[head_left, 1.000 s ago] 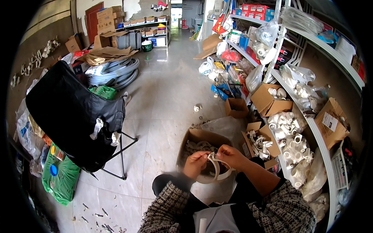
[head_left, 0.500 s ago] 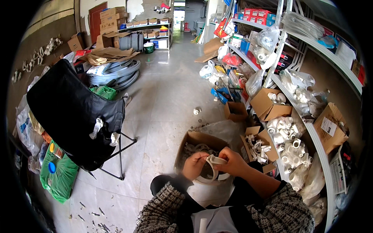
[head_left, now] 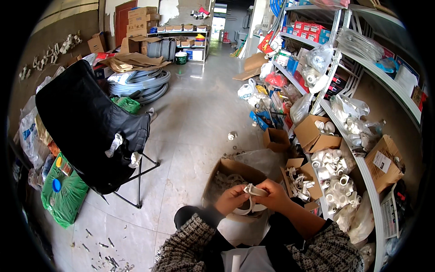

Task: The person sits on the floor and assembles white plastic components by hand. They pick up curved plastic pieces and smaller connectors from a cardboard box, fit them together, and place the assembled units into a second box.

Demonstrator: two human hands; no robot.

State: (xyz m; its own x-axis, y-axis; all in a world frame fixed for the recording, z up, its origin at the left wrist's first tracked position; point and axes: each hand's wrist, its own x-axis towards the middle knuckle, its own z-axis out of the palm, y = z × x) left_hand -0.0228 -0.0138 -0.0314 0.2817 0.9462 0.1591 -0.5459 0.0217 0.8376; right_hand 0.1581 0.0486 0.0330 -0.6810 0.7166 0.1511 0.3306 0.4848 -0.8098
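Observation:
My left hand and my right hand meet in front of me, above a cardboard box. Between them is a white plastic pipe clamp, a curved band pinched by the fingers of both hands. Its joint lies near my left fingertips and partly behind them. More white curved pieces lie inside the box, and the hands hide some of them. My knees flank the box's near side.
Right of the box stands a smaller carton of white clamps, beside a metal shelf with bags of white fittings. A black folding chair stands at left. Small dark pieces litter the floor at lower left.
The whole view has shifted slightly. My hands stay together over the box, and the clamp between them has tilted a little, with my right fingers closer around it.

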